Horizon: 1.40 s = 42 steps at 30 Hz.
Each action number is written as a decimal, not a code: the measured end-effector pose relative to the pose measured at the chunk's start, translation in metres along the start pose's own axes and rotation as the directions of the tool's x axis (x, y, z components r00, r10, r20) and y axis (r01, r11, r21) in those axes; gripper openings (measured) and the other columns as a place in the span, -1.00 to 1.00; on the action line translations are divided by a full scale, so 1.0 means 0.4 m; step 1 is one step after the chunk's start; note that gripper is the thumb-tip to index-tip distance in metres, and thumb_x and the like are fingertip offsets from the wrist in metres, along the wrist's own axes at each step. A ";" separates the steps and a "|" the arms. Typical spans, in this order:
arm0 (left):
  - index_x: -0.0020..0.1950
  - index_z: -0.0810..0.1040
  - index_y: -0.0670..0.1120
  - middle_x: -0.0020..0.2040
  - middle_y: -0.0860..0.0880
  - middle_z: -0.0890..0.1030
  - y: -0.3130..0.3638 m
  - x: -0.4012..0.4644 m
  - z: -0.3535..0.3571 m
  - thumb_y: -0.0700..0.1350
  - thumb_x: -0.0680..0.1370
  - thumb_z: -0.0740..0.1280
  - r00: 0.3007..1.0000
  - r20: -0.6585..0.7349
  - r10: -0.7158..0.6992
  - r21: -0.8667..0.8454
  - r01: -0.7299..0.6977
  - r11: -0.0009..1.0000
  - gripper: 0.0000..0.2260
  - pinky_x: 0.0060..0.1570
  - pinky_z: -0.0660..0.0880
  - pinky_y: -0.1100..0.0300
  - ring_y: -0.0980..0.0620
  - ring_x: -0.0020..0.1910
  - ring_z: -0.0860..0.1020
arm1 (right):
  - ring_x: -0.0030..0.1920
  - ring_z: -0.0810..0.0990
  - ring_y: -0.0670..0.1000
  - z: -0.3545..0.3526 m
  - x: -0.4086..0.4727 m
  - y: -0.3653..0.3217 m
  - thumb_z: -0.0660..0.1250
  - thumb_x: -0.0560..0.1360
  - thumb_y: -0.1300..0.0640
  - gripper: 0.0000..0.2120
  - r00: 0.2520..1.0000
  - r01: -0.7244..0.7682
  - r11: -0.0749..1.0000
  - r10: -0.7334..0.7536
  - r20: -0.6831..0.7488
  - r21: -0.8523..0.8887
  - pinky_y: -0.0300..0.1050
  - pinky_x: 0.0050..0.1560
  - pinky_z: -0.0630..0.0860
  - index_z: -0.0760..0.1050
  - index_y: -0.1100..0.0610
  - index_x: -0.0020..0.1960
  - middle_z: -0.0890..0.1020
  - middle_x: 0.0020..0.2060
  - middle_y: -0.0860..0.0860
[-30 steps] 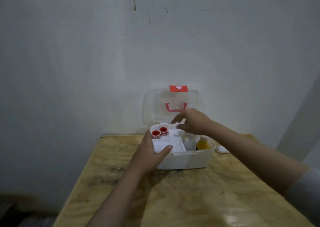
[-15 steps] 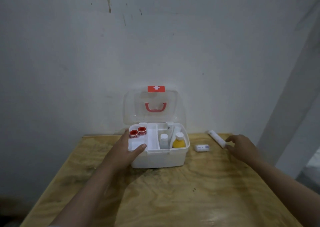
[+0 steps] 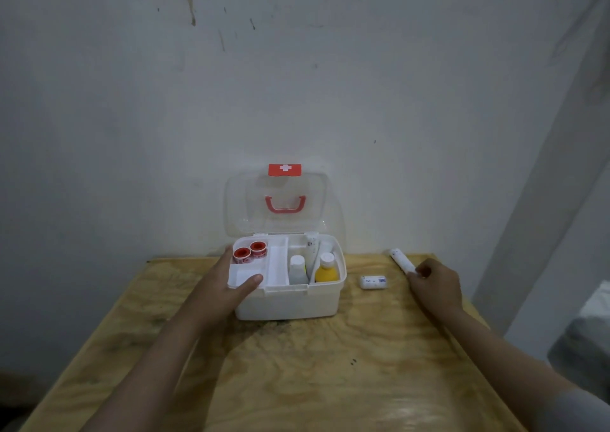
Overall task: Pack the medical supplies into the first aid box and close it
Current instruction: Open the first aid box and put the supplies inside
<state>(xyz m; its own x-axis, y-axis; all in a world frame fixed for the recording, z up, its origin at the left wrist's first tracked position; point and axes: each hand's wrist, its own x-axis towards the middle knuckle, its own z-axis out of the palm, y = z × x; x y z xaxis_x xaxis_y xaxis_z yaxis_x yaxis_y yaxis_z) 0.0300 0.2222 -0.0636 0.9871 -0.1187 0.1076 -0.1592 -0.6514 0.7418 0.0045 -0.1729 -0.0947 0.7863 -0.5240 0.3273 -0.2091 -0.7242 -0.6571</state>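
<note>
The white first aid box (image 3: 290,303) stands open at the back of the wooden table, its clear lid (image 3: 277,204) with a red handle raised against the wall. Inside lie two red tape rolls (image 3: 250,251) in a white tray, a white bottle (image 3: 297,268), a yellow bottle (image 3: 326,270) and a white tube (image 3: 312,250). My left hand (image 3: 224,289) grips the box's left front corner, thumb on the rim. My right hand (image 3: 435,284) closes its fingers on the near end of a long white tube (image 3: 401,260) lying on the table. A small white roll (image 3: 373,281) lies between box and hand.
The plywood table (image 3: 297,365) ends at a grey wall behind the box. A grey pillar (image 3: 544,200) rises at the right, past the table's right edge. Something pale and grey (image 3: 587,332) sits low at the far right.
My right hand left the box, swung right across the table and has now closed on the long white tube's end. The left hand stayed on the box. The view shifted.
</note>
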 end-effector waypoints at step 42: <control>0.50 0.04 0.18 0.50 0.13 0.27 -0.031 0.017 -0.005 0.52 0.23 0.25 0.996 0.065 0.066 0.008 -0.066 0.998 -0.05 0.29 0.41 -0.05 0.00 0.43 0.32 | -0.08 0.58 0.02 0.014 -0.083 -0.187 0.38 0.41 0.16 -0.79 0.952 0.255 0.957 -0.222 0.210 -0.141 -0.06 -0.07 0.54 0.61 0.06 0.05 0.65 0.01 0.06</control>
<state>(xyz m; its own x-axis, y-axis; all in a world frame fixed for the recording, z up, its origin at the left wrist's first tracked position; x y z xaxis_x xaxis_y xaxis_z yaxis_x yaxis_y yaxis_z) 0.0387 0.2309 -0.0707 0.9713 -0.2094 0.1131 -0.2245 -0.6484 0.7275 -0.0029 -0.0987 -0.0602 0.9174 -0.2435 0.3149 -0.0819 -0.8896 -0.4494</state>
